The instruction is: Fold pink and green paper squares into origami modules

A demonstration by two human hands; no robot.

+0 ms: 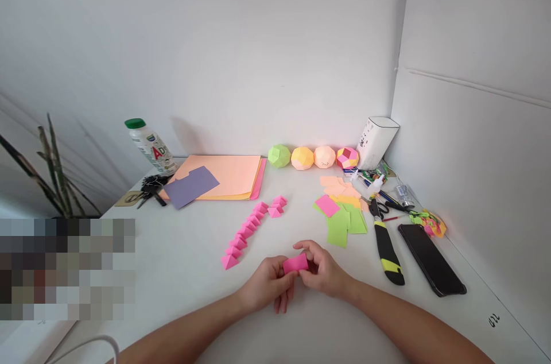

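Note:
Between my two hands, a little above the white table, is a small pink piece of paper (295,263), seemingly folded. My left hand (270,283) pinches its left end between thumb and fingers. On the right end, my right hand (323,270) grips with its thumb below and its fingers curled behind. A slanting row of folded pink paper units (246,230) lies on the table beyond my left hand. Loose green paper pieces (338,227) and a pink paper rectangle (328,205) lie beyond my right hand.
Paper polyhedra (302,158) line the wall beside a white container (377,143). A utility knife (386,246), scissors (379,208) and a black phone (431,259) lie right. Coloured sheets (224,174), a purple card (191,187), keys (151,187) and a white bottle (150,146) are left.

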